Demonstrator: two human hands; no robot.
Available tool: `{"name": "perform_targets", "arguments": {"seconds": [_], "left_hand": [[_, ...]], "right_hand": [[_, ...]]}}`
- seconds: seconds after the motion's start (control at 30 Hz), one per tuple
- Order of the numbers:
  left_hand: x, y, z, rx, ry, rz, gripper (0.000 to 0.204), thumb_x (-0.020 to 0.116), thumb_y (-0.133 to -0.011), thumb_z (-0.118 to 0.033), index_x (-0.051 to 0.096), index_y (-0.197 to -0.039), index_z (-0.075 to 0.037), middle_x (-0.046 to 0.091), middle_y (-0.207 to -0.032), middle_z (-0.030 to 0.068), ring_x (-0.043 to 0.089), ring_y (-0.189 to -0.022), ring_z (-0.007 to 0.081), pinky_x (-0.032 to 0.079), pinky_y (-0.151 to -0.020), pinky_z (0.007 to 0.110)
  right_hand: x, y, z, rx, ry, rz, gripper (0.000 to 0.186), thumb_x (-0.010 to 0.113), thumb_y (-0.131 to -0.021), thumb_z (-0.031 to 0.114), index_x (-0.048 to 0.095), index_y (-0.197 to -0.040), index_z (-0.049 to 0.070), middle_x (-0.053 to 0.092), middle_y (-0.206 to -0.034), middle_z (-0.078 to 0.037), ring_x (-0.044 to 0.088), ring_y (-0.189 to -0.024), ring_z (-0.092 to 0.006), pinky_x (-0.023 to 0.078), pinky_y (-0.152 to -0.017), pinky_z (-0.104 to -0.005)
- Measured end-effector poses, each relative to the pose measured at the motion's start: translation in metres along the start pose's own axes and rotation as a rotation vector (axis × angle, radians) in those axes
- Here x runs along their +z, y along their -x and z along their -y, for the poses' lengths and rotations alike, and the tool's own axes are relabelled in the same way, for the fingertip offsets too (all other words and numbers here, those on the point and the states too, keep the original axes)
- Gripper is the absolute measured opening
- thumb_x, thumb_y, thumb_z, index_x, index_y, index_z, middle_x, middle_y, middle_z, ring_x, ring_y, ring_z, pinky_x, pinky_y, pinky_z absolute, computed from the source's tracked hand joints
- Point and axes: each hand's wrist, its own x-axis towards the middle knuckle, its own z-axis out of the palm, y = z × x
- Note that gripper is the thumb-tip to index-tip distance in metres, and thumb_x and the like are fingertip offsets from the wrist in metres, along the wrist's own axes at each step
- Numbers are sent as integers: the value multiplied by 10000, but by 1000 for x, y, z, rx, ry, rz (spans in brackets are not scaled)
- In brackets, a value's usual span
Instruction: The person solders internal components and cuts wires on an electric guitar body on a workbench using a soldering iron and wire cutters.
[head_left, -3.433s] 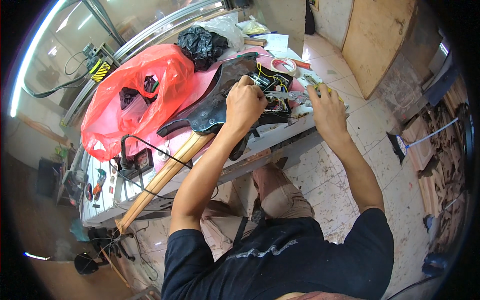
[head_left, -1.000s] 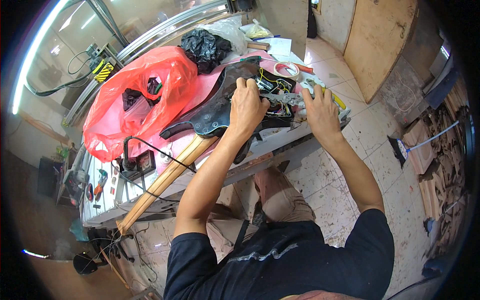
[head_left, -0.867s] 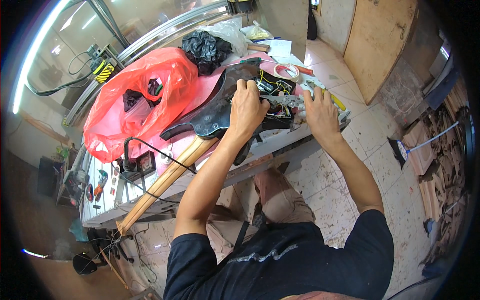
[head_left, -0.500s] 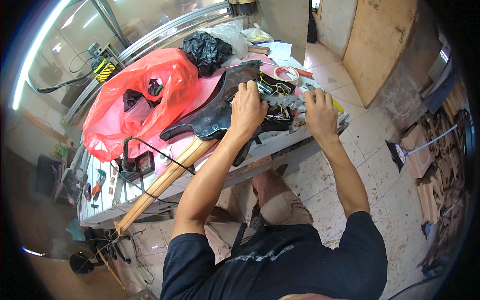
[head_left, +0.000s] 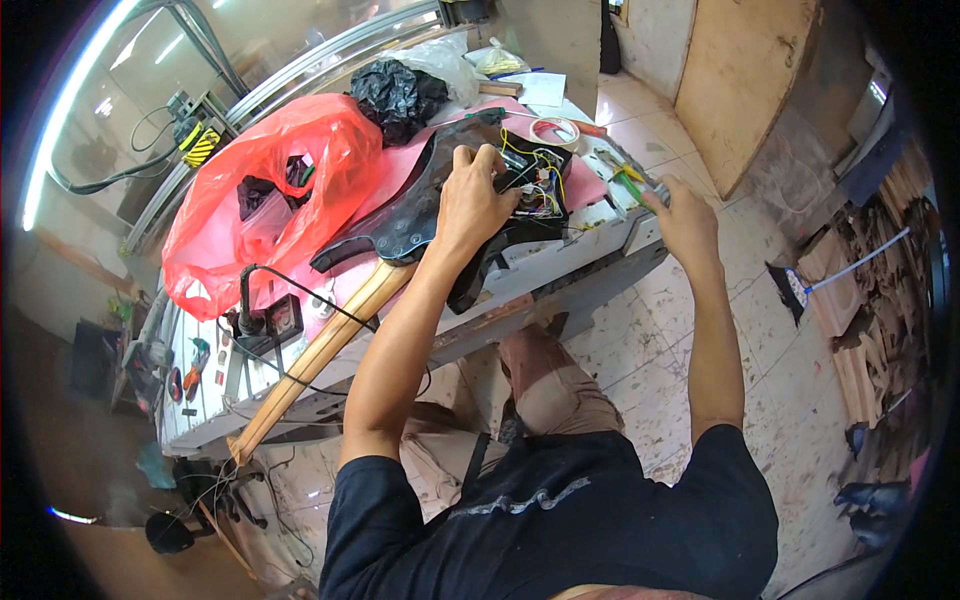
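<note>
A dark electric guitar body lies on the bench with its light wooden neck running toward the lower left. An open cavity in the body shows wires and small electronic parts. My left hand rests on the body beside this cavity, fingers curled; whatever they pinch is hidden. Off the guitar's right side, my right hand is closed on a thin grey piece at the bench's end. Close by lies a tool with a green and yellow handle.
A red plastic bag and a black bag stand behind the guitar. A tape roll sits beyond the cavity. Black cable loops over the neck. The bench's front edge is near my legs. A broom is at right.
My right hand has moved right, away from the cavity, carrying the grey piece that spanned both hands over it. The wiring is now uncovered. My left hand stays on the body.
</note>
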Motion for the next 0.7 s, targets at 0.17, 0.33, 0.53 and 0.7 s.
{"name": "perform_targets", "arguments": {"seconds": [0.17, 0.33, 0.53, 0.7], "left_hand": [[0, -6, 15, 202, -8, -68, 307, 774, -787, -155, 700, -1075, -80, 573, -1219, 205, 569, -1185, 381, 469, -1016, 452], [11, -18, 8, 220, -96, 1, 230, 786, -794, -305, 833, -938, -133, 588, -1307, 216, 521, -1235, 388, 421, -1072, 454], [30, -25, -2, 202, -146, -51, 224, 836, -752, -333, 838, -870, -142, 599, -1257, 158, 508, -1201, 374, 335, -1091, 632], [37, -32, 4, 211, -87, -19, 172, 818, -751, -275, 831, -863, -146, 586, -1253, 132, 501, -1195, 372, 323, -1080, 677]], "right_hand": [[-1, -5, 13, -88, 51, 38, 245, 644, -969, 236, 672, -1121, 47, 685, -1059, -185, 675, -1008, -381, 530, -829, -506], [4, -26, 10, -220, 236, -15, 235, 614, -900, 73, 672, -1127, 96, 679, -1054, -150, 667, -1016, -368, 529, -815, -506], [1, -29, 14, -306, 283, 2, 212, 587, -895, 60, 679, -1086, 65, 656, -1012, -156, 680, -933, -367, 564, -781, -508], [5, -24, 15, -248, 229, 65, 230, 662, -880, 97, 669, -1109, 84, 671, -1028, -162, 675, -958, -394, 537, -791, -526]]}}
